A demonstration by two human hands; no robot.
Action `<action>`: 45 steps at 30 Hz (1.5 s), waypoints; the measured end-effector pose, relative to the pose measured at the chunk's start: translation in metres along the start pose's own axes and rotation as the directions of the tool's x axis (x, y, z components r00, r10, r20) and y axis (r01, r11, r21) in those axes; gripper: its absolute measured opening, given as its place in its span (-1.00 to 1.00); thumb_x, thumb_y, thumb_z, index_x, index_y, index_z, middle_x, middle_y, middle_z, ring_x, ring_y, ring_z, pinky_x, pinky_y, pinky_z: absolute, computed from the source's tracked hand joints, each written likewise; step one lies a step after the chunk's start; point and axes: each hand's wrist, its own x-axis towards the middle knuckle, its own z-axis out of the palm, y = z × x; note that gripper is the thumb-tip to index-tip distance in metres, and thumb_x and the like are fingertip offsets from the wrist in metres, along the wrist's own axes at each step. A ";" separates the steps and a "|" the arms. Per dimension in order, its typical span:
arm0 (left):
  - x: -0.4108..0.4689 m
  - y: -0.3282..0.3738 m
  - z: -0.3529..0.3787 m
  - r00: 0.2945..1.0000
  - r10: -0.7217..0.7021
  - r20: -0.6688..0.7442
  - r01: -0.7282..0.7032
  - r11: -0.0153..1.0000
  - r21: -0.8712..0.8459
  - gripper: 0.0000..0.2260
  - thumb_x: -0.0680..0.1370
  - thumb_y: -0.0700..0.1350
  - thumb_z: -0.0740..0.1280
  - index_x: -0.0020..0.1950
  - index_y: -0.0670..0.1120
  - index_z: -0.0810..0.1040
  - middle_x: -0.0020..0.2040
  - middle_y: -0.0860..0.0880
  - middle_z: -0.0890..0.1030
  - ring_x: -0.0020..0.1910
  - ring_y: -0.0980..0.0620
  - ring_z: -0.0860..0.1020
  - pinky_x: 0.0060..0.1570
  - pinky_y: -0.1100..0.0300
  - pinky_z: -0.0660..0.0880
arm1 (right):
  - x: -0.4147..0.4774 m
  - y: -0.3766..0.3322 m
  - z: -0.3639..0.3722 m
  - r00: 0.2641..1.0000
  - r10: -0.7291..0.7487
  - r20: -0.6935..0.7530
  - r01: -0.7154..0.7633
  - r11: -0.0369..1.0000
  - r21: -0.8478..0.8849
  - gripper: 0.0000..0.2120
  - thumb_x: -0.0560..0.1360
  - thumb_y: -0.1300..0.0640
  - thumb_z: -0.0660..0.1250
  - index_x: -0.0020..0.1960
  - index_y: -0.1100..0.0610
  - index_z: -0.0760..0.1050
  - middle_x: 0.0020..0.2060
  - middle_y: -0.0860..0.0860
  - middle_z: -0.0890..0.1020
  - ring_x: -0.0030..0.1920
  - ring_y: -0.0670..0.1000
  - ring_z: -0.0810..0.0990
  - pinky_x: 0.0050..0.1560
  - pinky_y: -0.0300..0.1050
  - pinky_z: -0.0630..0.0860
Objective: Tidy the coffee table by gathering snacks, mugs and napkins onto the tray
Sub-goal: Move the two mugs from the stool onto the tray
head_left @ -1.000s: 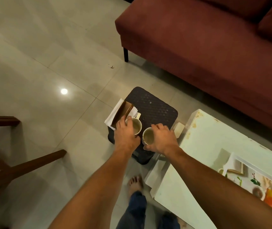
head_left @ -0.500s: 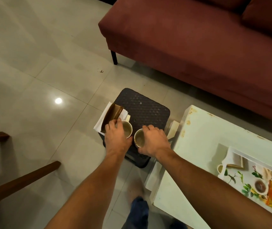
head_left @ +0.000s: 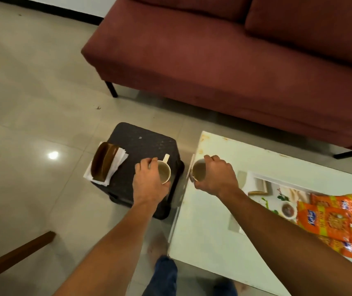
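The left hand [head_left: 150, 180] covered the near wall of its mug [head_left: 164, 173]. The right hand [head_left: 215, 178] hid the right side of the second mug [head_left: 198, 172], so its handle could not be seen. The right forearm crossed part of the tray [head_left: 248, 181] and the snack packets [head_left: 329, 218], whose small print was too blurred to read. The counter [head_left: 213, 221] and sofa [head_left: 213, 50] ran off the picture's edges. A bare foot [head_left: 158, 244] was smeared.

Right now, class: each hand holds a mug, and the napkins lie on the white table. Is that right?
No. The head view shows the napkins on the black stool, not the white table. The left hand does hold one mug, and the right hand the other mug.
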 end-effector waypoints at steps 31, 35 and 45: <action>-0.136 0.313 0.236 0.568 0.755 0.326 -0.759 0.635 -0.148 -0.17 0.32 0.06 0.58 0.51 -0.03 0.30 0.41 -0.05 0.42 0.33 -0.09 0.41 0.17 0.07 0.55 | -0.041 0.383 0.019 0.988 0.113 0.101 -0.111 0.993 -0.030 -0.08 0.32 -0.30 0.52 0.52 0.03 0.25 0.40 0.04 0.49 0.32 0.11 0.51 0.30 0.05 0.49; -0.136 0.319 0.247 0.534 0.778 0.332 -0.786 0.601 -0.146 -0.19 0.33 0.06 0.58 0.49 0.00 0.30 0.46 -0.05 0.38 0.37 -0.08 0.41 0.20 0.08 0.52 | -0.035 0.389 0.027 0.992 0.083 0.098 -0.080 0.996 -0.042 -0.11 0.34 -0.29 0.51 0.52 0.03 0.25 0.40 0.03 0.49 0.33 0.11 0.51 0.29 0.04 0.48; -0.121 0.333 0.246 0.387 0.822 0.417 -0.861 0.484 -0.157 -0.16 0.35 -0.01 0.59 0.52 0.00 0.24 0.51 -0.02 0.30 0.46 -0.10 0.31 0.22 0.02 0.53 | -0.026 0.391 0.028 0.995 0.035 0.096 -0.026 0.995 -0.094 -0.13 0.38 -0.25 0.50 0.54 0.03 0.22 0.44 0.05 0.46 0.37 0.13 0.48 0.34 0.07 0.44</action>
